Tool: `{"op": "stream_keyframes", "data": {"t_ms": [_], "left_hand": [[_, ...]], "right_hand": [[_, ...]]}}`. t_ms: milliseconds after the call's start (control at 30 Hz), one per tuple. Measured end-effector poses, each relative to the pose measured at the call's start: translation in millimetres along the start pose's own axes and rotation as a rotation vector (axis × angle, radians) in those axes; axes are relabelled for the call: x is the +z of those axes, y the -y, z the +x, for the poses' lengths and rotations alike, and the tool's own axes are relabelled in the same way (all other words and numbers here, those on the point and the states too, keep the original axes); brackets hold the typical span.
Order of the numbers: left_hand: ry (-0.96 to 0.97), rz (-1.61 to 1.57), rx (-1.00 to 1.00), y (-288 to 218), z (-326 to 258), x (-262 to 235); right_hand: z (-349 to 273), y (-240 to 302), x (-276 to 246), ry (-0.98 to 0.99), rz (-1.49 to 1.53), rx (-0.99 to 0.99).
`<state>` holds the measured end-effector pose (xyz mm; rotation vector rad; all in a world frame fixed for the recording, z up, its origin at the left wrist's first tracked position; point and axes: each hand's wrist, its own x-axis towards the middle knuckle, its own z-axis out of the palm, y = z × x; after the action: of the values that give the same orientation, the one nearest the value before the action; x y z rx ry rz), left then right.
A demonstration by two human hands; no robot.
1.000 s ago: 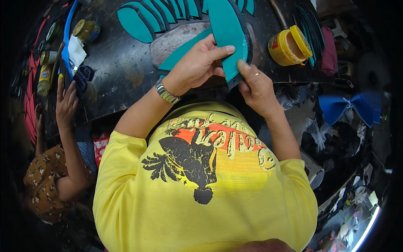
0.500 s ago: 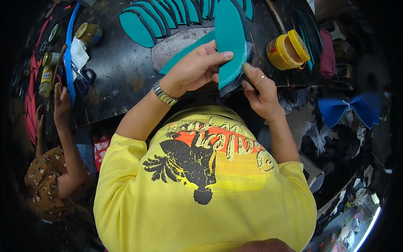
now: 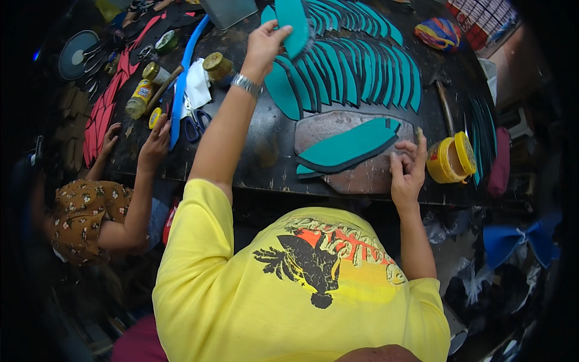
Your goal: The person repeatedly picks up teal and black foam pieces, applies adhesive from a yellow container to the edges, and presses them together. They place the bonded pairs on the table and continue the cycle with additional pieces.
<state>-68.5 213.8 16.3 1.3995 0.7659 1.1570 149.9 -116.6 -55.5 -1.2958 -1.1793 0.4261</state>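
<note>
Far left edge: red cut-out strips (image 3: 99,111) laid along the dark worktable (image 3: 265,151); dark round lid (image 3: 77,55) beyond them.
Co-worker: person in brown floral top (image 3: 81,214) seated at left, both hands resting at the table edge, fingers spread.
Left clutter: small glue bottle (image 3: 137,99), lidded jars (image 3: 216,65), white cloth (image 3: 196,87), blue-handled scissors (image 3: 196,123), long blue strip (image 3: 184,84) running diagonally.
Left hand (image 3: 264,41): extended far across the table, metal watch (image 3: 246,84) on the wrist, fingers pinched on one teal sole piece (image 3: 294,24); piece held at the top of the row, contact with the table not discernible.
Teal row (image 3: 350,69): many teal sole-shaped pieces with dark edging, overlapped fan-wise across the upper table.
Grey slab (image 3: 362,175): near the front edge, centre-right; two teal pieces (image 3: 350,145) lying on it, stacked slightly askew.
Right hand (image 3: 409,169): at the slab's right end, fingers loosely curled, tips touching the slab beside the stacked pieces; a small object seemingly pinched at the fingertips, grip on it not determinable.
Yellow tub (image 3: 451,158): open, lid tipped aside, just right of the right hand.
Hammer (image 3: 443,102): lying behind the tub.
Right edge: thin dark-edged teal strips (image 3: 479,136), maroon cloth (image 3: 499,163), blue bow-shaped piece (image 3: 522,238) below table level.
</note>
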Motion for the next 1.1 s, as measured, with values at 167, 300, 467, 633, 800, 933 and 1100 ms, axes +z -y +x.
{"op": "stream_keyframes", "data": {"t_ms": [167,300,467,633,800,933,1100], "left_hand": [[-0.368,0.095,-0.082,48,104,-72],[-0.518,0.308,-0.219,84,140,-105],[-0.493,0.487,-0.191,116,161,-123],[-0.504,0.671,-0.229,130,171,-120],[-0.554,1.037,-0.228,123,157,-103],[-0.583,1.064,-0.012,93,131,-75],[0.221,0.713,0.087,24,22,12]], "right_hand": [[-6,-10,2,-0.053,0.062,0.042],[-7,-7,2,-0.014,-0.004,0.076],[-7,-4,4,-0.012,-0.033,0.079],[-8,-2,4,0.007,-0.044,0.139],[-5,-3,7,0.006,-0.101,0.076],[-6,-3,6,0.0,-0.115,0.111],[-9,-1,4,-0.008,-0.037,0.126]]}}
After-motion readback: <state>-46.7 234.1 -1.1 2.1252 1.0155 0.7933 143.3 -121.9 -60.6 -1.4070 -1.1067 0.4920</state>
